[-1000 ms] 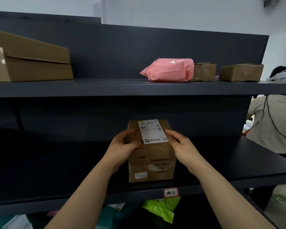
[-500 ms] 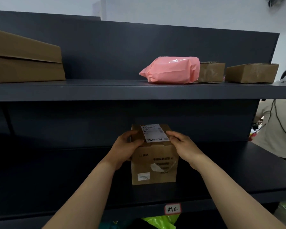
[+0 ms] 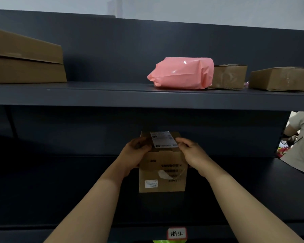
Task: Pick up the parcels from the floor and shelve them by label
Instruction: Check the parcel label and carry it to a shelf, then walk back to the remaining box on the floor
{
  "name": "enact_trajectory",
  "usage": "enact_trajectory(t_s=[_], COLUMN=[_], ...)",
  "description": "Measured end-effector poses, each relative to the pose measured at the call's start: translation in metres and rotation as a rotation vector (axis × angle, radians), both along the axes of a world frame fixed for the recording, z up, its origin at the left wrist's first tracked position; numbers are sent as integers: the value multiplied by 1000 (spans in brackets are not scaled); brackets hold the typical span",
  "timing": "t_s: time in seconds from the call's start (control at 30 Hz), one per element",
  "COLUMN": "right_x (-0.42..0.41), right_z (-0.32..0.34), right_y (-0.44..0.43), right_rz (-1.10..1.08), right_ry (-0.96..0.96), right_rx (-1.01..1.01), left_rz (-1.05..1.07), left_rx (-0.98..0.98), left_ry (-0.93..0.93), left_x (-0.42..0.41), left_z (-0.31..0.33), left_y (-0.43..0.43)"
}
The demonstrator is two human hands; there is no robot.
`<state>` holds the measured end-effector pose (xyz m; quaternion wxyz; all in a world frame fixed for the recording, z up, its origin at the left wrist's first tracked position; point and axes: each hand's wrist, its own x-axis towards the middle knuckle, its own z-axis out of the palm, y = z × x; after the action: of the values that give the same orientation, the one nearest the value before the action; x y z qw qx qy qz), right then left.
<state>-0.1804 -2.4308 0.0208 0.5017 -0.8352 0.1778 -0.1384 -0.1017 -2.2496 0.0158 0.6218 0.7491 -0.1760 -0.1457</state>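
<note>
A: Hands, obs.: left hand (image 3: pixel 135 153) curled round the parcel's upper left corner, right hand (image 3: pixel 191 153) gripping the upper right corner. Hands apart, with the parcel clamped between them.

B: And where does the parcel lie?

A: The parcel (image 3: pixel 162 172), a brown carton, is at frame centre, straight ahead of both forearms. Neither hand is nearer. It stands upright with its taller side vertical, and its white label (image 3: pixel 163 141) faces up between the fingertips.

B: Is it resting or carried?

A: Its base appears seated on the lower shelf (image 3: pixel 60 190), set back from the front lip. The shelf tag (image 3: pixel 176 233) is directly below it at lower centre.

B: Next move?

A: My judgement is release, with both hands drawing straight back. The parcel's height makes tipping the risk.

B: Further out?

A: The upper shelf (image 3: pixel 95 97) carries a pink bag (image 3: pixel 182 73) right of centre.
</note>
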Motion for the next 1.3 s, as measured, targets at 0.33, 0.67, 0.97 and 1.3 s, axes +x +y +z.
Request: enact_trajectory(t_s=[0.33, 0.67, 0.97, 1.3], right_x=[-7, -35, -56, -58], right_z=[8, 31, 13, -11], right_y=[-1, 21, 87, 208], right_rz=[10, 129, 367, 764], right_ry=[72, -94, -239, -302], right_rx=[-89, -381, -454, -443], left_rz=[96, 245, 458, 807], left_rx=[57, 211, 279, 350], left_ry=[-119, -471, -616, -535], left_x=[-10, -43, -101, -175], left_z=[3, 13, -10, -42], left_y=[2, 27, 95, 231])
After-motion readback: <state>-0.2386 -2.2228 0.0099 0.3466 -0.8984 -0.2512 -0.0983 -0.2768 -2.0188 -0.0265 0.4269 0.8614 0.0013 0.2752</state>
